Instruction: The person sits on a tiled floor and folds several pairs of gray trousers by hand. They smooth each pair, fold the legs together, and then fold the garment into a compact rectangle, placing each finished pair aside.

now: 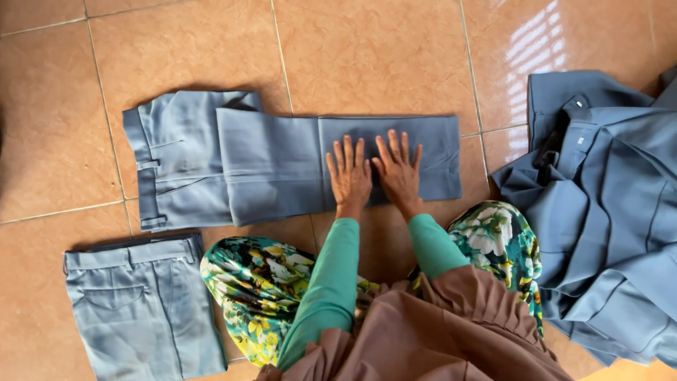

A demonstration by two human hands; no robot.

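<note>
A pair of grey-blue trousers (211, 159) lies flat on the tiled floor, waistband to the left, legs folded over toward the right. My left hand (349, 173) and my right hand (398, 169) press palm-down side by side on the folded leg section, fingers spread and pointing away from me. Neither hand grips anything. Green sleeves cover both my forearms.
A second folded pair of grey trousers (141, 303) lies at the lower left. A heap of several grey-blue garments (606, 212) sits at the right. My knees in floral cloth (261, 282) rest on the orange floor tiles (367, 56).
</note>
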